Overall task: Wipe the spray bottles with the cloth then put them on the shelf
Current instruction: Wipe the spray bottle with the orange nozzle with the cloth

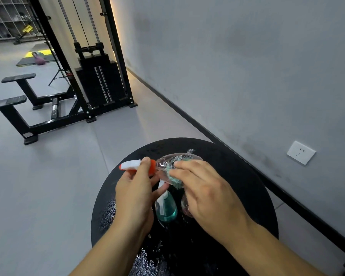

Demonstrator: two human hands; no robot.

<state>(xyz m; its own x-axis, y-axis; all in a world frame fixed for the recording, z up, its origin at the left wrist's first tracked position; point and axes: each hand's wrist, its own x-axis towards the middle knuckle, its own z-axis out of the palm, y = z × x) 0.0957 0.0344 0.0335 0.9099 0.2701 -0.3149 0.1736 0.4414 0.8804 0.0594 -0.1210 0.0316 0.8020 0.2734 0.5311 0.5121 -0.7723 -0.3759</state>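
The round black table (237, 176) is being used as the work surface; it is beaded with water droplets at its near and left parts, and its far-right edge is lying close to the grey wall (247, 56), so little room is being left on that side. Open floor (58, 186) is being left to the left, with a cable weight machine (100, 82) well apart beyond it. No shelf for the bottles can be made out near the table.

The task is judged to be at an early stage: a clear spray bottle (167, 164) with an orange-and-white trigger head is being held on its side above the table, gripped at the neck by the left hand (135, 194), while a teal cloth (174, 177) is being pressed against its body by the curled fingers of the right hand (203, 192). A teal spray bottle (166, 208) is standing on the table beneath, seemingly not yet wiped.
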